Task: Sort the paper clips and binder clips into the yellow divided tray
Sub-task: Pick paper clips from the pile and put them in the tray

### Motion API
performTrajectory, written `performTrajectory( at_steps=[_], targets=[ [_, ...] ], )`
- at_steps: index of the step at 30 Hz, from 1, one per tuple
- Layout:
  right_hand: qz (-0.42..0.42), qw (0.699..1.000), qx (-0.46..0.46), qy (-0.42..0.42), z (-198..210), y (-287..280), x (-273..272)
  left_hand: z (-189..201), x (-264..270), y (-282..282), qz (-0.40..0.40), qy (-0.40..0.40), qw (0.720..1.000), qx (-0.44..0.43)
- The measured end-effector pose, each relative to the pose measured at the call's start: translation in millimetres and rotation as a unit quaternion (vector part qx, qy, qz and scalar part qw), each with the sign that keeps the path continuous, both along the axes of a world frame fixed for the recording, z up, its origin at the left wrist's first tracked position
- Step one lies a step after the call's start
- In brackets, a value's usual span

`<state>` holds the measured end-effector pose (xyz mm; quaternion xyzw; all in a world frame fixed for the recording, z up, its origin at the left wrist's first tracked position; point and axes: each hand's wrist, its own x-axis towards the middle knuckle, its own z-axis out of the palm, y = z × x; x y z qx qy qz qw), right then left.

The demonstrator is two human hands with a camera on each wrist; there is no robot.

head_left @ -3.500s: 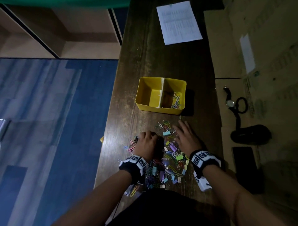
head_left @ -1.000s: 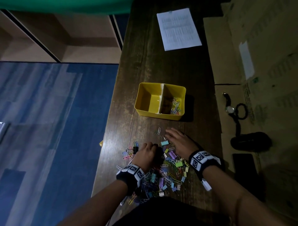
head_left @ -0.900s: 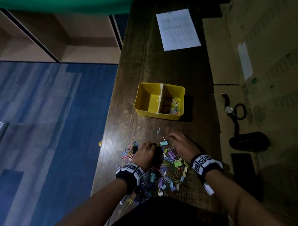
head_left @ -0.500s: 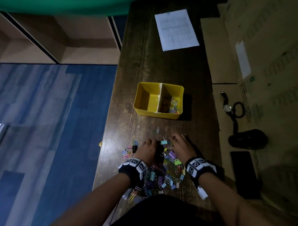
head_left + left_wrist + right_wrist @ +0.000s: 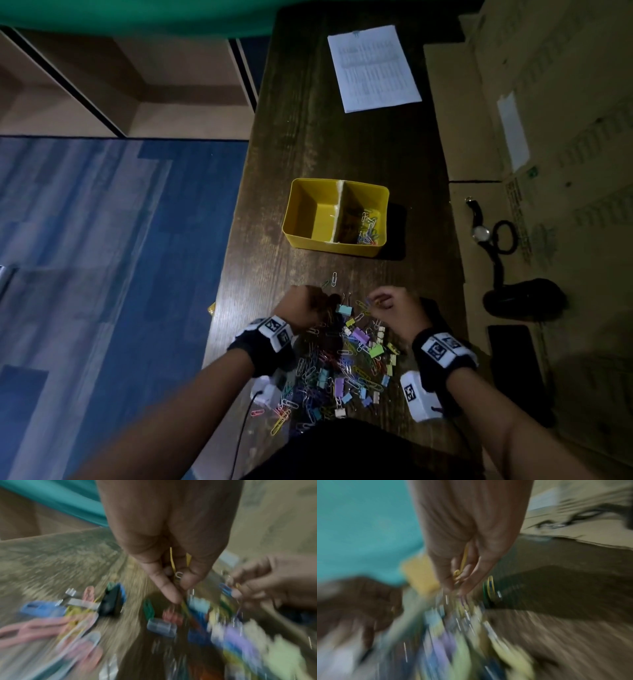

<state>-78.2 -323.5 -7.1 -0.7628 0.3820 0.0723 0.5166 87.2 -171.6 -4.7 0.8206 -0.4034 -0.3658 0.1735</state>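
Paper clips (image 5: 346, 363) heaped between both hands — left (image 5: 301, 310), right (image 5: 397, 308) — each pinching some.

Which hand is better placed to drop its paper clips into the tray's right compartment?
Right. The right hand already pinches paper clips and sits nearer the yellow divided tray's right compartment, where paper clips already lie. The left hand would have to cross over.

Blurred right hand (image 5: 467, 534), fingers (image 5: 471, 577) pinching yellow paper clip (image 5: 462, 563)
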Motion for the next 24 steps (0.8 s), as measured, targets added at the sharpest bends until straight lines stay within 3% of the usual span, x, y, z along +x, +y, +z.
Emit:
performTrajectory(
  at_steps=[4,7,9,12,15,18,21,24],
  targets=[
    [-0.052,0.988,0.103,-0.107,36,-20,11,35,19,-27,0.046,0.058,0.995,-0.060],
    [-0.090,0.976,0.088,-0.179,55,-40,32,60,35,-57,0.067,0.039,0.989,-0.129],
    [-0.100,0.972,0.032,-0.210,63,-54,51,74,44,-81,0.071,0.010,0.983,-0.169],
    [-0.110,0.972,-0.049,-0.200,64,-75,82,86,52,-110,0.061,-0.043,0.982,-0.173],
    [-0.073,0.985,-0.079,-0.133,49,-85,95,84,58,-121,-0.021,-0.085,0.988,-0.125],
    [-0.043,0.977,-0.182,-0.101,41,-70,85,73,59,-104,-0.044,-0.107,0.981,-0.158],
    [-0.013,0.940,-0.285,-0.188,34,-33,61,56,52,-63,0.010,-0.140,0.970,-0.198],
    [0.089,0.925,-0.304,-0.209,12,7,39,29,42,-8,0.038,-0.138,0.976,-0.162]
  ],
)
